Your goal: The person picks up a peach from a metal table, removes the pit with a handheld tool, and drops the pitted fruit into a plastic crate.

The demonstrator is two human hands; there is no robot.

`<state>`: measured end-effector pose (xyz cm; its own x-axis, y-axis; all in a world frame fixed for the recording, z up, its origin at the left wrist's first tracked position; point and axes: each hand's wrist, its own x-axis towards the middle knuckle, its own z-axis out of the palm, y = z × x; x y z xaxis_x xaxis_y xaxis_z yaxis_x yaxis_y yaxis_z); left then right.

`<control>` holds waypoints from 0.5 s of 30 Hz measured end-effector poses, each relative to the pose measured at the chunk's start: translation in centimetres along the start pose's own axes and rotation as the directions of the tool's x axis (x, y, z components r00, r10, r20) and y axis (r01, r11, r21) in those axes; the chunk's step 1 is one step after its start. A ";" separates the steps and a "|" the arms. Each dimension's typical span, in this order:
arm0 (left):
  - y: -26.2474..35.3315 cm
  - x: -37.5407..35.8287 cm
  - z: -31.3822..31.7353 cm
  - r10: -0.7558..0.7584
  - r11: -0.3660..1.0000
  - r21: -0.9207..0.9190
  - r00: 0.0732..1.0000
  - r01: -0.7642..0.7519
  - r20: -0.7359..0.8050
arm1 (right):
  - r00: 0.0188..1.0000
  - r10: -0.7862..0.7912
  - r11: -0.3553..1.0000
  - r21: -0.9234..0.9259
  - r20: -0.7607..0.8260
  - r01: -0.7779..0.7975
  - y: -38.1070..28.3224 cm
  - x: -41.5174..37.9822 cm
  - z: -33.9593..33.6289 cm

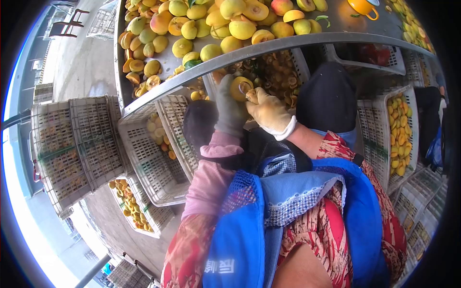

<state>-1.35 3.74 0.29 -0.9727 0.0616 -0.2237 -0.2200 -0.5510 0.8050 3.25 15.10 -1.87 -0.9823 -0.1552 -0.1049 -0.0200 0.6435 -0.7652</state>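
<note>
My left hand (228,103), in a pale grey glove, is wrapped around a yellow peach half (238,90) with its cut side facing right. My right hand (266,109), in a cream glove, is closed at the cut face on a small tool (243,88), of which a curved metal loop shows. Both hands are over a crate (300,67) of pits and scraps, just below the metal table edge (206,67). Many yellow peaches (242,29), whole and halved, are heaped on the table above.
An orange enamel mug (363,7) is at the table's upper right. Stacked white crates (77,149) stand at the left, beside an open crate (153,168) with a few peach halves. A crate of halves (400,134) stands at the right, near another person's dark-clothed leg (429,113).
</note>
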 end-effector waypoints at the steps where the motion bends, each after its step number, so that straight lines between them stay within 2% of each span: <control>1: 0.2 -0.1 0.3 -0.033 0.998 -0.061 0.999 0.031 -0.029 | 1.000 -0.027 0.999 -0.023 0.000 0.027 0.0 0.0 -0.1; 3: 0.8 -0.5 1.2 -0.101 0.979 -0.186 0.992 0.085 -0.080 | 0.995 -0.097 0.991 -0.090 0.005 0.098 0.0 0.1 -0.2; 6: 0.4 -0.2 1.2 -0.047 0.991 -0.133 0.995 0.035 -0.089 | 0.998 -0.059 0.998 -0.032 0.011 0.059 0.4 0.4 0.5; 8: -0.2 0.2 0.8 0.153 0.980 0.138 0.987 -0.144 -0.058 | 0.990 -0.118 0.989 -0.081 0.072 0.124 0.8 0.6 0.5; 10: -0.6 0.6 0.2 0.272 0.932 0.263 0.961 -0.251 -0.046 | 0.930 -0.292 0.905 -0.250 0.222 0.344 0.4 0.7 -0.5; 12: -0.8 0.9 0.0 0.323 0.922 0.253 0.942 -0.292 -0.089 | 0.899 -0.350 0.882 -0.231 0.262 0.411 0.5 0.9 -0.5; 13: -0.4 0.7 0.1 0.208 0.967 0.179 0.967 -0.181 -0.144 | 0.881 -0.382 0.866 -0.223 0.280 0.447 0.6 1.3 -0.6; 15: 0.5 0.0 0.5 -0.039 0.999 0.013 0.973 0.043 -0.227 | 0.905 -0.366 0.907 -0.136 0.216 0.399 0.8 1.7 -0.3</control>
<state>-1.52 3.88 1.00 -0.9214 -0.1077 -0.3735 -0.2622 -0.5372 0.8016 1.47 15.55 -2.45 -0.8416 -0.5380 0.0484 -0.4358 0.6233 -0.6493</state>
